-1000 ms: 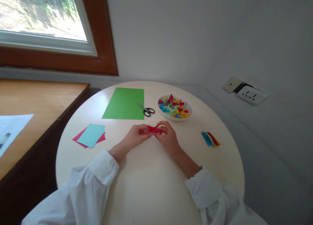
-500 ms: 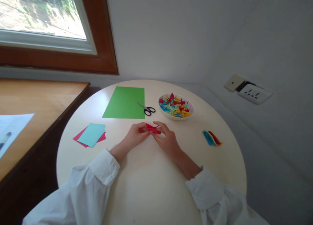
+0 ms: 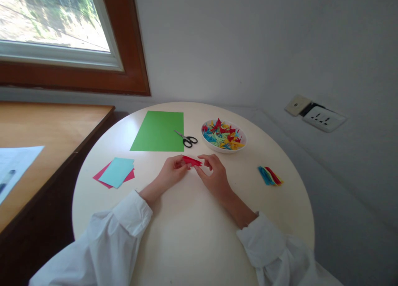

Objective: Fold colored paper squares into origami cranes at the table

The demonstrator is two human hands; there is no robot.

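Note:
My left hand [image 3: 173, 169] pinches the left end of a folded piece of red paper [image 3: 192, 161], held just above the round table. The paper is narrow, with its split, pointed end toward the right. My right hand [image 3: 214, 169] is close by on that side, thumb and forefinger apart around the pointed end. Its thumb tip is by the paper's lower edge; whether it touches I cannot tell. Beyond my hands lie black-handled scissors [image 3: 187, 140], partly over a green sheet [image 3: 158, 131]. A white bowl [image 3: 228, 150] full of small colourful folded paper pieces stands behind my right hand.
Light blue paper [image 3: 118, 172] lies over red paper [image 3: 129, 176] on the left of the white round table [image 3: 192, 236]. Folded coloured strips [image 3: 270, 176] lie at the right. A wooden desk [image 3: 56, 124] with a printed sheet [image 3: 18, 163] and a pen adjoins at left.
The thumb and forefinger of my right hand have come apart from the red paper's right end. The paper now shows more of its length, still in my left hand.

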